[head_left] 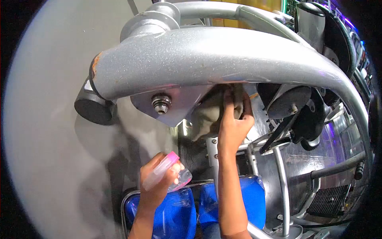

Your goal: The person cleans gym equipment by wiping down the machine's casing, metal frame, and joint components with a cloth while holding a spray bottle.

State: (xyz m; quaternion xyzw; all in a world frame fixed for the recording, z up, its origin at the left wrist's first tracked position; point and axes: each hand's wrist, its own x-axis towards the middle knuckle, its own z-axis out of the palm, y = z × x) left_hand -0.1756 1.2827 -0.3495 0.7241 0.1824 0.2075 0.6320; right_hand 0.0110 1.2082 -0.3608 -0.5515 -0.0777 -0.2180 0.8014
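My left hand (149, 187) is wrapped round a clear plastic spray bottle (184, 178) with a pink and translucent top, held low in front of a grey wall. Higher up and to its right, my right hand (234, 129) grips a greyish-brown cloth (209, 115). The cloth is pressed up by the underside of a thick silver tube (207, 55), beside a metal plate (175, 105) with a bolt (161, 104) through it. Part of the cloth and some fingertips are hidden there.
Two blue seat pads (171, 217) lie below my hands. A black end cap (94, 105) closes a short tube at left. Silver frame bars (282, 187) and black machine parts (308, 115) crowd the right. The grey wall (55, 131) fills the left.
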